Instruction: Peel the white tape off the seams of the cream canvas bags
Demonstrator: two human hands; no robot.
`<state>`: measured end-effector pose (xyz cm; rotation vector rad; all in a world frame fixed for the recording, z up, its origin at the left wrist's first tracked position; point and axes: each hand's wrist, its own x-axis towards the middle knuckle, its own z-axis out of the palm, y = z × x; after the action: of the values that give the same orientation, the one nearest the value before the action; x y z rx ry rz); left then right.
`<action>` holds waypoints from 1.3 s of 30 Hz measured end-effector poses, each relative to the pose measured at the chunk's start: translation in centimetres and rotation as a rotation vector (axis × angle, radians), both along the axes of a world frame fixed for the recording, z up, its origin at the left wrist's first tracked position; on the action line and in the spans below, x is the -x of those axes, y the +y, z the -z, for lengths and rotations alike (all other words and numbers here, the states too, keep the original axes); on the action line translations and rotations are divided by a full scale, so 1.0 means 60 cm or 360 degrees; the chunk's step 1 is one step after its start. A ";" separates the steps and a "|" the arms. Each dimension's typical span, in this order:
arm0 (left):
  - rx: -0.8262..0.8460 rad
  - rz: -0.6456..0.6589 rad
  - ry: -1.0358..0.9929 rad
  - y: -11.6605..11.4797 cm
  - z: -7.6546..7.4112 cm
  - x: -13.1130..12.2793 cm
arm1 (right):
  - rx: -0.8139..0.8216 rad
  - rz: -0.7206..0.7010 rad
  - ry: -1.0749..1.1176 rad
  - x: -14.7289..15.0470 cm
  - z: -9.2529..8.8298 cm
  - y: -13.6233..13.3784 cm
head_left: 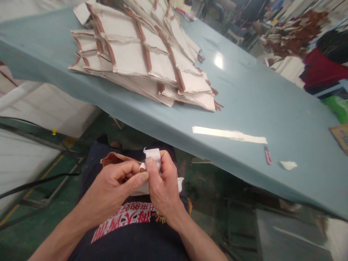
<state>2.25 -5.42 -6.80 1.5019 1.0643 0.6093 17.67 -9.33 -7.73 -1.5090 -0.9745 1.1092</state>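
**Teal table, big pile, one small piece in hand**

Teal table fills most of the view, tilted across the frame. On its far end sits a fanned stack of cream panels crossed with brown strips. There are loads of them, overlapping and all looking alike, so my guess is that's the pile of worked pieces, though I can't tell for sure if they're finished.

Nearer the edge lies a long white strip. Just past its right end there's a little pink tool-ish thing, too small to identify, and a crumpled white scrap.

The actual work is down below the table edge, over the person's lap. Both hands are closed on one white cloth piece. The left hand pinches it between thumb and forefinger from the side, and the right hand pinches its top corner. The cloth sticks up just above the fingertips, and more of it hangs under the right hand. A brown flap pokes out behind the left knuckles, touching the hand, but I can't tell whether it's attached to the white bit.

So it looks like one piece is in progress, well apart from the stack.
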 end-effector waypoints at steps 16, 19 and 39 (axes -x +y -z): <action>-0.0069 -0.0121 0.0009 -0.016 0.038 -0.013 | -0.0059 0.0072 -0.0137 -0.013 0.043 0.012; 0.0004 -0.0127 -0.0010 -0.015 0.030 -0.023 | -0.0057 0.0058 -0.0199 -0.015 0.045 0.015; 0.0218 0.0262 -0.0275 0.023 0.010 0.004 | 0.0028 -0.0746 -0.0211 -0.097 -0.070 -0.003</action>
<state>2.01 -4.04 -7.38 1.3759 0.8243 0.5293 23.48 -9.52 -3.50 -1.4176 -1.4641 1.3550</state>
